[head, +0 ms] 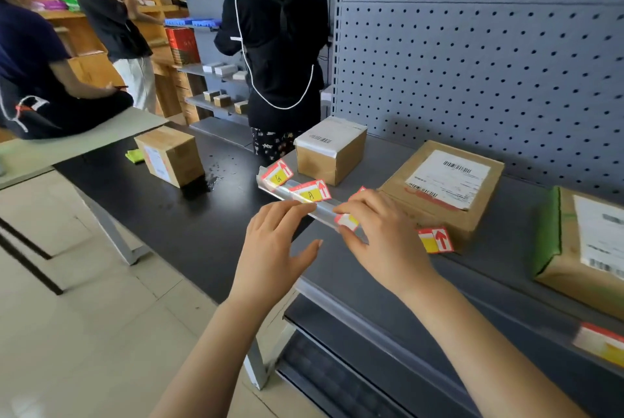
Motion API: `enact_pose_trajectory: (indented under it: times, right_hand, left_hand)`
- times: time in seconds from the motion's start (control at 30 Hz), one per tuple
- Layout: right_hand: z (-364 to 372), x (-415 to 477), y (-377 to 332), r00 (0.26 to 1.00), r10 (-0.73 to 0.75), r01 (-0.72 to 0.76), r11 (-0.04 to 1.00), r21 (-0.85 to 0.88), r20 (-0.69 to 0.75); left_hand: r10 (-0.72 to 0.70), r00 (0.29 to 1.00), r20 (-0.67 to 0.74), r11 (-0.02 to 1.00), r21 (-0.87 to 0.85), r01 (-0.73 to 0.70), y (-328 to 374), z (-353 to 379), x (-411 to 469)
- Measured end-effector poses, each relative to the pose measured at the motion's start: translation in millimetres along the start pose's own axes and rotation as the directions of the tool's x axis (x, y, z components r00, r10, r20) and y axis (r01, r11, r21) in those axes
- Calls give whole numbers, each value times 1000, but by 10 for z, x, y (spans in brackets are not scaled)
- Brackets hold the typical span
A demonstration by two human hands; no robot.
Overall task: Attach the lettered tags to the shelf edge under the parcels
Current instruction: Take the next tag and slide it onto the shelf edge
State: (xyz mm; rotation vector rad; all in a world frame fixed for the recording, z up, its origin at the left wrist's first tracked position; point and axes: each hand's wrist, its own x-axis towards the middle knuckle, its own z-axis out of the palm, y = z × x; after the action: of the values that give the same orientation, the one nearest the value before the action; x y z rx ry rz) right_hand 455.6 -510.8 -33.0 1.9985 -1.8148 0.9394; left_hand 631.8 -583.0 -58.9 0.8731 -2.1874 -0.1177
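A clear plastic label strip [305, 196] lies slanted on the grey shelf [354, 265]. Two red-and-yellow tags stick up from it, one marked G [277, 174] and one marked A [312, 191]. My right hand [378, 235] pinches a small tag [347, 221] at the strip's near end. My left hand [273, 249] is spread, fingertips resting on the strip. A loose tag [435, 240] lies by the flat parcel [442, 188]. Another tag [599, 343] sits in the shelf edge rail at far right.
A small taped parcel [331, 147] and a green-taped parcel [580, 249] stand on the shelf before the pegboard [472, 63]. A box [170, 154] sits on the black table [152, 208]. A person in black [277, 46] stands beyond the shelf; two others are at left.
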Motion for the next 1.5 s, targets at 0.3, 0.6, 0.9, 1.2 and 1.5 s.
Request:
enact_pose_trajectory:
  times: [0.3, 0.6, 0.9, 1.2, 1.5]
  right_hand:
    - [6, 38, 23, 984, 168, -173, 980, -97, -62]
    - [129, -23, -360, 916, 383, -401, 874, -275, -119]
    - [52, 111, -427, 889, 453, -442, 805, -396, -72]
    - [102, 269, -218, 883, 466, -414, 830, -373, 57]
    - [58, 259, -186, 901, 435, -413, 861, -298, 7]
  left_hand:
    - [179, 984, 3, 966, -189, -176, -304, 286, 352]
    - [322, 942, 94, 907, -314, -279, -760, 303, 397]
    - [421, 902, 100, 848, -397, -352, -856, 331, 536]
    - [412, 906, 98, 836, -435, -333, -760, 474, 585]
    - [411, 907, 96, 833, -443, -331, -693, 482, 623]
